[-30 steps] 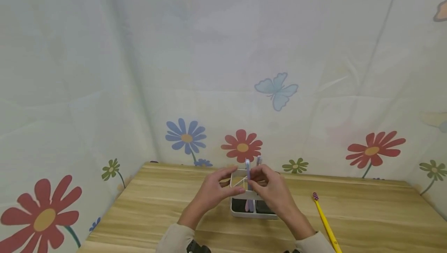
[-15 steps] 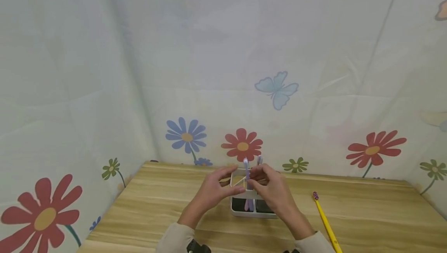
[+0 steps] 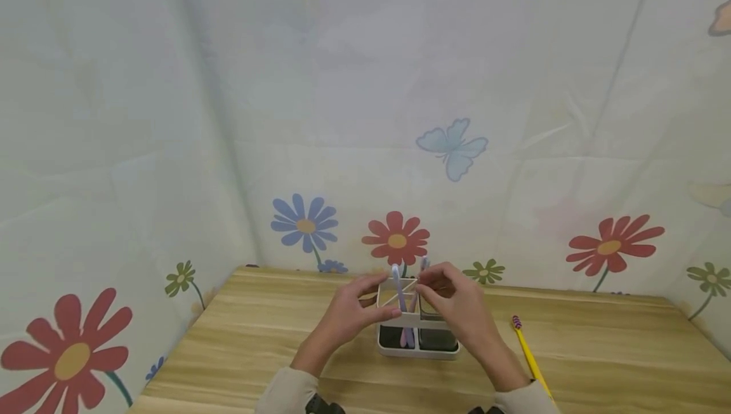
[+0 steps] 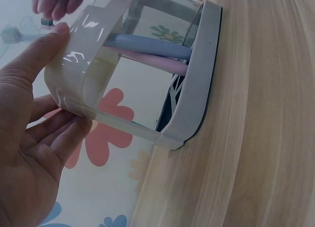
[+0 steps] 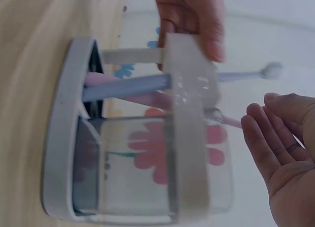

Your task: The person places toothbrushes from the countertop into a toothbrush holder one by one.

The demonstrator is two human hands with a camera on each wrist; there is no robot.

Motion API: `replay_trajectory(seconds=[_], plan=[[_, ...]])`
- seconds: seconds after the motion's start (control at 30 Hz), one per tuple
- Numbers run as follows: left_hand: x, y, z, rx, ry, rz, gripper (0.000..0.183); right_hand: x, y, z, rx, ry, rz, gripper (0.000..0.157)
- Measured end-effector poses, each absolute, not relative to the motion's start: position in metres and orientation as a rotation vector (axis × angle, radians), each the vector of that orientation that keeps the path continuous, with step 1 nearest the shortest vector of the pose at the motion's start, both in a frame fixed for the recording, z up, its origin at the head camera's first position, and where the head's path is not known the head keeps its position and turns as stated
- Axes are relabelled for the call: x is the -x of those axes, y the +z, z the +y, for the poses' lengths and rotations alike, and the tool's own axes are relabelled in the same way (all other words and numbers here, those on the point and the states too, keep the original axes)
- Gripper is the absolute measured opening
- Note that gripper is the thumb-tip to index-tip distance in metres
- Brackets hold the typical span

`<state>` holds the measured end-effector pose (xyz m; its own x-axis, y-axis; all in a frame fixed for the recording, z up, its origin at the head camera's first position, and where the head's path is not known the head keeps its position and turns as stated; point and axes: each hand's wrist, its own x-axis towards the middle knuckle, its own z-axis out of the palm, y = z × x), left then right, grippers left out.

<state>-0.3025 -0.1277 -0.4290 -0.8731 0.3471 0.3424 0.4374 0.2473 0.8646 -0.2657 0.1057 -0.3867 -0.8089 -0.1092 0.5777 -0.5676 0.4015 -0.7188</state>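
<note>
A white toothbrush holder (image 3: 412, 321) with a dark-lined base stands on the table. My left hand (image 3: 354, 306) grips its upper frame at the left side, thumb on the front band and fingers behind. In the holder's left compartment a blue-lavender toothbrush (image 4: 147, 45) leans with its head up and to the left. A pink toothbrush (image 4: 162, 63) crosses behind it, leaning the other way. Beside the holder's upper right is my right hand (image 5: 290, 143), fingers loosely bent with nothing between them. A clear cup (image 5: 140, 178) sits in the right compartment.
A yellow toothbrush (image 3: 531, 357) with a purple-striped head lies on the wooden table (image 3: 274, 312) to the right of the holder. Behind the table hangs a pale curtain (image 3: 342, 84) printed with flowers and a butterfly.
My right hand has let go of the blue-lavender toothbrush and drawn back slightly right. The toothbrush now tilts left in the holder. My left hand keeps its place.
</note>
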Motion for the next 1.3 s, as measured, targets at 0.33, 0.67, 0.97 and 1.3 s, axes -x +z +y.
replay_trajectory(seconds=[0.33, 0.67, 0.97, 1.3], plan=[[0.303, -0.432, -0.128, 0.762, -1.739, -2.396, 0.066, 0.257, -0.370, 0.141, -0.530, 1.306, -2.159, 0.019], [0.304, -0.434, -0.128, 0.768, -1.745, -2.392, 0.068, 0.251, -0.366, 0.191, -0.453, 1.236, -2.151, 0.017], [0.305, -0.434, -0.128, 0.756, -1.757, -2.386, 0.066, 0.249, -0.374, 0.233, -0.370, 1.163, -2.322, 0.024], [0.306, -0.435, -0.128, 0.744, -1.757, -2.397, 0.066, 0.246, -0.398, 0.287, -0.247, 1.101, -2.624, 0.034]])
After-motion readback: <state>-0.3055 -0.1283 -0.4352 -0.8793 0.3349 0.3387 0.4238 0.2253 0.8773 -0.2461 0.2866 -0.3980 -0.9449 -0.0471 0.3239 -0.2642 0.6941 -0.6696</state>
